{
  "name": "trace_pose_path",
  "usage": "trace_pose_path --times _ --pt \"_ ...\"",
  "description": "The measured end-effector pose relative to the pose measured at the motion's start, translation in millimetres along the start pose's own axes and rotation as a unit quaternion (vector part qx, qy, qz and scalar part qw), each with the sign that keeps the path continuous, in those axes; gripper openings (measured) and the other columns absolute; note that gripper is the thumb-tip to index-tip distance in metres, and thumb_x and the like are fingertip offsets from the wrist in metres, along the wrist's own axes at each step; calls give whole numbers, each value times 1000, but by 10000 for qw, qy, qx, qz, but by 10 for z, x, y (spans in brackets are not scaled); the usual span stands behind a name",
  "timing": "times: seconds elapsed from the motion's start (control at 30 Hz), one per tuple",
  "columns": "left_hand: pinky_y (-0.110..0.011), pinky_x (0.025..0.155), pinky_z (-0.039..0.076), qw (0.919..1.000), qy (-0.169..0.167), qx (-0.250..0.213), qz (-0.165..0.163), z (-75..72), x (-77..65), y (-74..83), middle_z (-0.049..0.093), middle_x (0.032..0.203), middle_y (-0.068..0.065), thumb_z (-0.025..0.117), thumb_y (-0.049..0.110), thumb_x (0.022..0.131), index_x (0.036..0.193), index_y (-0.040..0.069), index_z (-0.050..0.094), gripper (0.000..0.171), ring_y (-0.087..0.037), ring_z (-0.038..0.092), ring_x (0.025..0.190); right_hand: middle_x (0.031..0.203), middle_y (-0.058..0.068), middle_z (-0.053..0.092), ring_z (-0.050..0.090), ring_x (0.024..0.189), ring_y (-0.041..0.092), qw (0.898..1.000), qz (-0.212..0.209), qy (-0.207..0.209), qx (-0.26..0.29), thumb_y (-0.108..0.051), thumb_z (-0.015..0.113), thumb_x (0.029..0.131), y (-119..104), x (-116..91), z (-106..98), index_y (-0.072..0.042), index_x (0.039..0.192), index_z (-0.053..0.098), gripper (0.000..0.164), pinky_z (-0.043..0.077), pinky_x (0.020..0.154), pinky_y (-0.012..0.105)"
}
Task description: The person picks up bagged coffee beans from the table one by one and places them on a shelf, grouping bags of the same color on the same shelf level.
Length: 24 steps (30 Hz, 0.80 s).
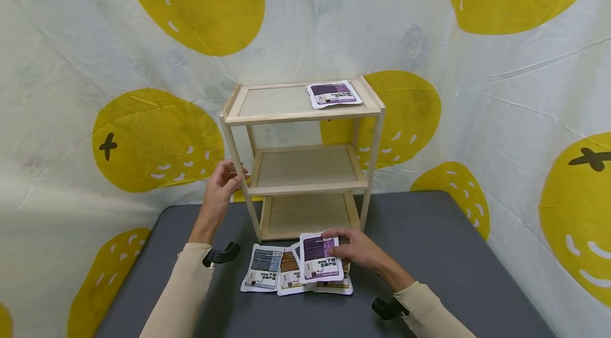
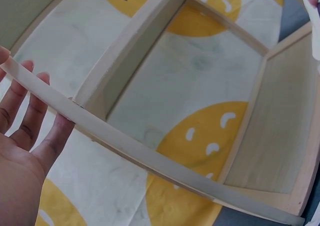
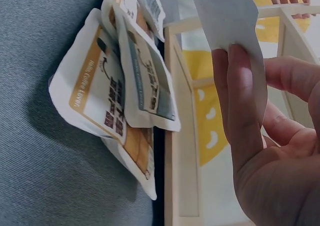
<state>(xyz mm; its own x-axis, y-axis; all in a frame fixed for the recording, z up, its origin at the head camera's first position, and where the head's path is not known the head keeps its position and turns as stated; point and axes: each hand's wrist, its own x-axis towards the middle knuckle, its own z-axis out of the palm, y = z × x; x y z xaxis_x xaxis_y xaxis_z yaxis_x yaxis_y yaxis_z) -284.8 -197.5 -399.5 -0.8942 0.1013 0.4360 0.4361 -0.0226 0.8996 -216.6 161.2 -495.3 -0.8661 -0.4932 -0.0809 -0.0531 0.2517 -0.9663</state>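
My left hand (image 1: 223, 181) holds the left front post (image 2: 125, 138) of a small three-tier wooden shelf (image 1: 307, 188), fingers behind the post and thumb at its front. In my right hand (image 1: 360, 248) a white coffee pouch with a purple label (image 1: 321, 261) is pinched between thumb and fingers; its plain side (image 3: 227, 21) faces the right wrist camera. Below it, several pouches overlap on the table before the shelf: a blue-grey one (image 1: 262, 269) at the left, a brown one (image 1: 288, 274) beside it, and a yellow-labelled one (image 1: 334, 288) partly covered by the held pouch.
Another purple-labelled pouch (image 1: 334, 95) lies on the right of the top shelf board (image 1: 277, 102). The shelf stands on a dark grey table (image 1: 429, 253). Behind it hangs a pale cloth (image 1: 305, 19) printed with yellow fruit.
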Motion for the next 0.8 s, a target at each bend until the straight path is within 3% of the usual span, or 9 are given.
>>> trace_pose_path --times 0.17,0.33,0.6,0.8 --pt "-31 88 57 10000 22 -8 -4 4 10 10 62 114 -9 56 12 105 131 5 51 28 -45 59 112 113 17 67 66 79 19 10000 -3 54 15 -12 70 95 -61 -21 -39 1 137 59 46 57 62 40" --pt "-29 87 58 10000 -11 -30 79 -7 25 0 64 112 -4 56 9 105 133 -2 48 31 -40 62 109 119 20 65 68 80 19 9999 -142 -17 -16 -12 70 95 -95 -22 -66 0 138 59 46 59 63 46" --pt "-31 87 58 9999 7 -79 127 -2 24 6 61 116 -20 56 8 104 132 -6 46 33 -40 63 108 124 23 65 71 79 20 9997 -257 -23 -44 -11 69 96 -181 -41 -79 0 138 61 44 59 68 57" --pt "-32 87 58 9999 17 -8 103 5 11 10 59 116 -22 56 8 104 130 -1 49 28 -38 63 108 115 23 71 73 79 21 9994 -283 -110 149 -9 69 95 -261 -59 -113 3 138 59 46 60 69 55"
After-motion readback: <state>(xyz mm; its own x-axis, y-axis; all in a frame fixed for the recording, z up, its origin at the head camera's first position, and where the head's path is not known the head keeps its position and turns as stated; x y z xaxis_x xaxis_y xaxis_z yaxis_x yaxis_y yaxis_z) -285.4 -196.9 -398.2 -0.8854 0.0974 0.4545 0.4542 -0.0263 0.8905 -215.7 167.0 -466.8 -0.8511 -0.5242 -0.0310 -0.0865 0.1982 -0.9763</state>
